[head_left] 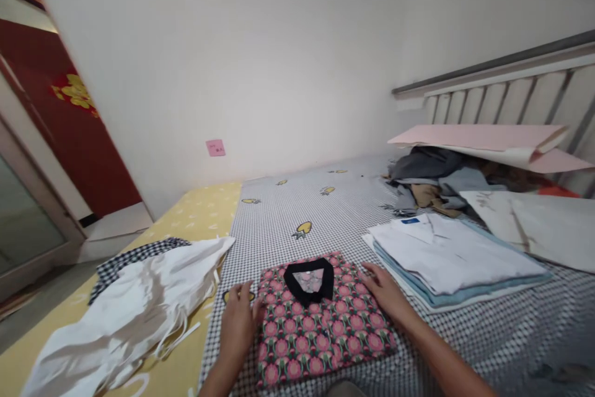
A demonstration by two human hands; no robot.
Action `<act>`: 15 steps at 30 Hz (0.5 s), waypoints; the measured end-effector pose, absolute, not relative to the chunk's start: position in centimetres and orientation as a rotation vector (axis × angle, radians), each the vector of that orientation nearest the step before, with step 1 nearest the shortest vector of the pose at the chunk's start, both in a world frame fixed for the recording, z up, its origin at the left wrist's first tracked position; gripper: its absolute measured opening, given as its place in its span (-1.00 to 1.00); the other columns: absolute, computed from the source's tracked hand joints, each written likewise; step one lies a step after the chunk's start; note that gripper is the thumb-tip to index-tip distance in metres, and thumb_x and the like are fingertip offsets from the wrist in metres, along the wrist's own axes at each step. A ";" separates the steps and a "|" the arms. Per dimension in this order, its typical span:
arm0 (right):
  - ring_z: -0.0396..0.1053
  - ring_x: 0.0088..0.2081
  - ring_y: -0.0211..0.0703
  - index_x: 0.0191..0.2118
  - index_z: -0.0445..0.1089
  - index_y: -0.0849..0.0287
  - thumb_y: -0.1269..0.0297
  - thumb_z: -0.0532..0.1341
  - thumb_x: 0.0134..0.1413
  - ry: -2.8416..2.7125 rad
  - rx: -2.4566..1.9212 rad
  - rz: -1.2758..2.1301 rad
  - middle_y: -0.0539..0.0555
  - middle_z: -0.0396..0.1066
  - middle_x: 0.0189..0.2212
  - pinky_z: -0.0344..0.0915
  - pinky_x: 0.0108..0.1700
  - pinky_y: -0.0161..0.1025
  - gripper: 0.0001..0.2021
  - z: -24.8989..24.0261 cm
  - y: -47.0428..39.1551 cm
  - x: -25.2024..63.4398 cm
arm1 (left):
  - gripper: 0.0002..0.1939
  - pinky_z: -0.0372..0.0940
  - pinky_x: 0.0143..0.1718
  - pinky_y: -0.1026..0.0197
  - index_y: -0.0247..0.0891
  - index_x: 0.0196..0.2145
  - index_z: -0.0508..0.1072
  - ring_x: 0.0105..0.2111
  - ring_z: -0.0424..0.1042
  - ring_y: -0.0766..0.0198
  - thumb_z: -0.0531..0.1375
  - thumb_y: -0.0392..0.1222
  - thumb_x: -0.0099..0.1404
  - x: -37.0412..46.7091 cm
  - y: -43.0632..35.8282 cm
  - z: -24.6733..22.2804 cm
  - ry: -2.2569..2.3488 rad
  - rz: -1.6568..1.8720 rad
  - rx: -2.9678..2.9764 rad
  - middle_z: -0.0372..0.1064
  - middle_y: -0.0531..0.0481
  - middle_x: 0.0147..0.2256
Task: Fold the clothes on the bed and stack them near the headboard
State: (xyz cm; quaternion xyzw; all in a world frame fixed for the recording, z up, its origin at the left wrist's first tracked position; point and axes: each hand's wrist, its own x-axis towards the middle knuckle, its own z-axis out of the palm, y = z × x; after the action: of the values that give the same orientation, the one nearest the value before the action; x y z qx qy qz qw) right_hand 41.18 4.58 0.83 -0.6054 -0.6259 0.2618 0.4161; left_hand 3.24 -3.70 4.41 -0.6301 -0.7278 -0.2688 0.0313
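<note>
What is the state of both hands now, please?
Left hand: open, at the left edge of the pink shirt.
Right hand: open, at the shirt's right edge.

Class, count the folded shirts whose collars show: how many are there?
2: the black-collared floral shirt between the left hand and right hand, and the white shirt atop the stack on the right. More may be hidden.

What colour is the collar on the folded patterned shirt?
Black: the collar of the folded shirt shows best in the head view.
</note>
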 end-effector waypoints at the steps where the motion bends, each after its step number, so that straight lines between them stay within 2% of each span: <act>1: 0.36 0.12 0.05 0.02 0.46 0.13 -0.01 0.08 0.01 -1.601 -1.529 0.635 0.23 0.46 0.04 0.23 0.19 -0.03 -0.48 1.1 5.4 40.7 | -0.54 0.26 0.13 -0.08 -0.35 0.16 0.30 0.12 0.34 -0.10 -0.04 -0.07 0.42 3.5 -2.6 4.8 -2.265 -0.768 -1.943 0.22 -0.38 0.15; 5: 0.37 0.00 0.13 -0.12 0.53 0.01 0.09 0.24 -0.05 -1.715 -1.622 0.561 0.18 0.46 -0.08 0.23 0.09 0.07 -0.65 1.1 7.4 39.3 | -0.60 0.27 0.10 -0.19 -0.26 0.11 0.38 0.18 0.29 -0.19 0.04 -0.05 0.41 4.9 0.3 5.4 -2.416 -0.565 -1.960 0.09 -0.41 0.28; 9: 0.33 -0.02 0.10 -0.32 0.51 0.01 0.22 0.28 -0.12 -1.796 -1.600 0.504 0.12 0.41 -0.13 0.21 0.03 0.02 -0.84 0.8 7.3 39.3 | -0.71 0.28 0.08 -0.19 -0.25 -0.03 0.41 0.19 0.28 -0.18 0.18 -0.14 0.30 5.5 0.8 4.1 -2.454 -0.531 -1.965 0.05 -0.38 0.31; 12: 0.31 0.03 0.11 -0.38 0.48 0.01 0.17 0.27 -0.06 -1.790 -1.445 0.450 0.11 0.41 -0.08 0.18 0.08 0.04 -0.90 0.8 6.8 40.0 | -0.87 0.27 0.10 -0.13 -0.24 -0.20 0.39 0.13 0.33 -0.09 0.16 -0.23 0.27 5.0 0.3 3.1 -2.368 -0.774 -2.026 0.16 -0.32 0.23; 15: 0.33 0.03 0.11 -0.41 0.47 0.02 0.09 0.26 0.00 -1.713 -1.297 0.433 0.13 0.42 -0.08 0.18 0.12 0.05 -0.85 1.3 7.1 40.4 | -0.93 0.28 0.06 -0.05 -0.17 -0.31 0.34 0.04 0.37 0.00 0.13 -0.15 0.28 4.2 0.3 2.8 -2.175 -1.132 -2.151 0.28 -0.20 0.10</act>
State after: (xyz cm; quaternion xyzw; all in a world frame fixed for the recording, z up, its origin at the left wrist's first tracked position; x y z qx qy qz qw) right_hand 40.37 7.09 1.29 -0.5263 -0.6952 0.1755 0.4571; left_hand 4.18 0.29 2.75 -0.6582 -0.6658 -0.3464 -0.0599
